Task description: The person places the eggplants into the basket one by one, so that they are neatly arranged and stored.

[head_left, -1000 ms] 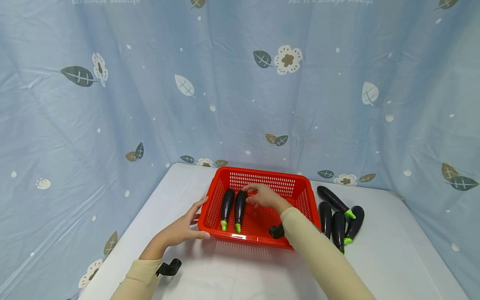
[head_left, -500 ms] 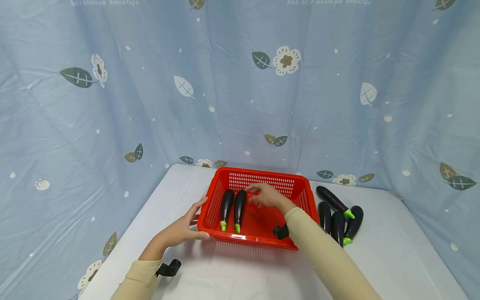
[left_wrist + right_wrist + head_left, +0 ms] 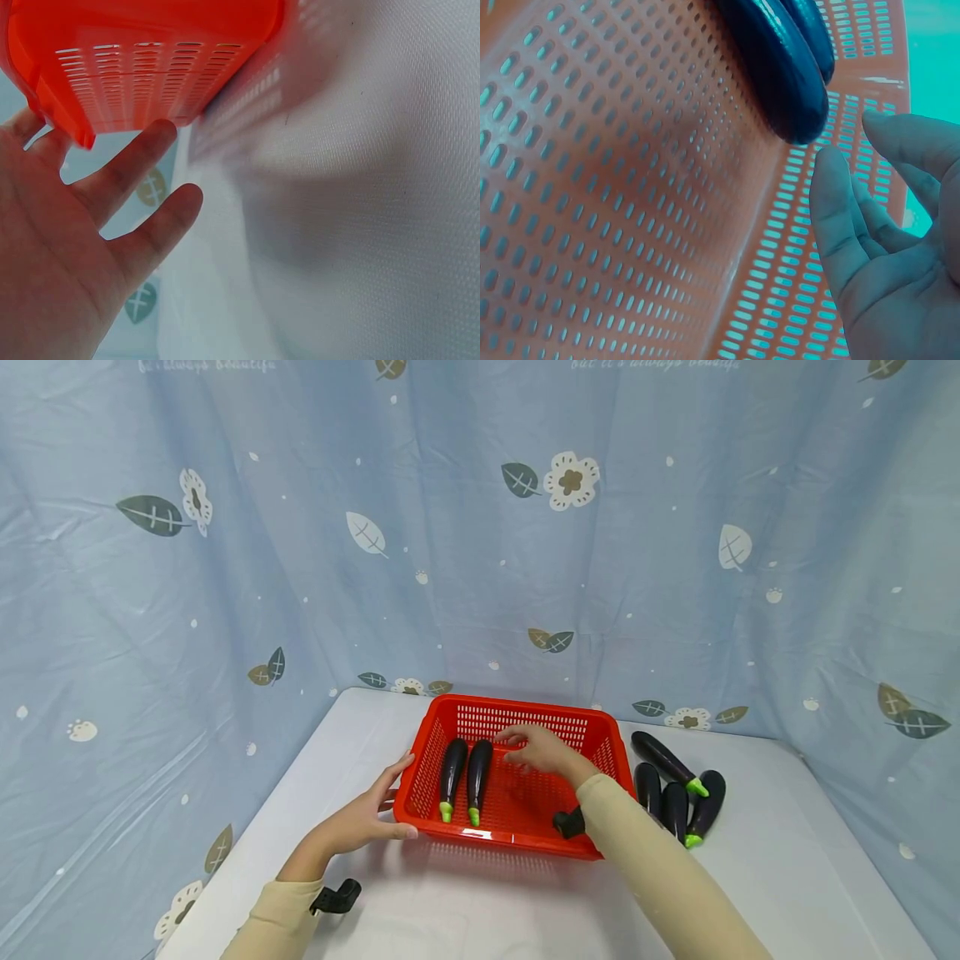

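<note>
A red perforated plastic basket (image 3: 525,835) stands on the white table, with two dark purple eggplants lying side by side at its left end. Of these, the left eggplant (image 3: 453,777) and the right eggplant (image 3: 479,781) both point their green stem ends toward the front. At the basket's left wall is my left hand (image 3: 360,822), fingers spread and fairly straight, fingertips at the rim. Over the basket's inside, just right of the right eggplant, hovers my right hand (image 3: 543,752). Its fingers are loosely bent, and in the right wrist view the fingers (image 3: 832,202) hold nothing, apart from the eggplant tip (image 3: 802,124).
Several more eggplants (image 3: 677,810) lie in a loose group on the table right of the basket, partly behind the right sleeve (image 3: 660,877). A blue patterned curtain (image 3: 480,568) hangs behind and beside the white table (image 3: 450,910).
My right hand has let go of the right eggplant and moved a little to the right, away from it. Both eggplants in the basket stay in place, and my left hand has hardly moved.
</note>
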Tool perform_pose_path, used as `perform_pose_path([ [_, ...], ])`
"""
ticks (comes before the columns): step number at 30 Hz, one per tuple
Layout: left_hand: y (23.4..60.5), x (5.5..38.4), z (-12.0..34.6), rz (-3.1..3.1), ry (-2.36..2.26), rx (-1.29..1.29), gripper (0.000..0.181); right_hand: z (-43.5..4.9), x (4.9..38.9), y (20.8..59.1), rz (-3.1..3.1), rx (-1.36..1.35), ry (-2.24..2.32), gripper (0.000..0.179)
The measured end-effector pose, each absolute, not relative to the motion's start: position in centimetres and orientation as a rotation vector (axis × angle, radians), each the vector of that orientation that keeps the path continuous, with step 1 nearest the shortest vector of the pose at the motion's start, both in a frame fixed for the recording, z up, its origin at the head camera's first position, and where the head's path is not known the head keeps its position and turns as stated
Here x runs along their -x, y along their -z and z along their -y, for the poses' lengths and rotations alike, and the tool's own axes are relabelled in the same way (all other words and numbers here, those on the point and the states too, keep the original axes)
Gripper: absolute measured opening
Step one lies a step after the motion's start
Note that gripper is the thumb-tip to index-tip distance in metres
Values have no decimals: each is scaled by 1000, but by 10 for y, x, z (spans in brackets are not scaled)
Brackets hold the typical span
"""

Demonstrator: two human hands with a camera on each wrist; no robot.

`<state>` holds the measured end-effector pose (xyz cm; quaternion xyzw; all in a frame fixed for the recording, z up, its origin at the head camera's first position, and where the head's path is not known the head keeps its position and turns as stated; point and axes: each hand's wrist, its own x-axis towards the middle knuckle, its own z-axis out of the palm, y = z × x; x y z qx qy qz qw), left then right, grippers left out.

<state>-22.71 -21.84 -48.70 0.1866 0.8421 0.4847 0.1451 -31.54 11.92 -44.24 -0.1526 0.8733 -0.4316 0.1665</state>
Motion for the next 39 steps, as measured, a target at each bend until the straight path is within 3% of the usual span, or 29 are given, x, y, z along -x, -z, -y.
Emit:
perform_pose_path([
  [39,486,226,218,-2421,-1399,-526,112,-166,316,429,-2582,359,1181,39],
])
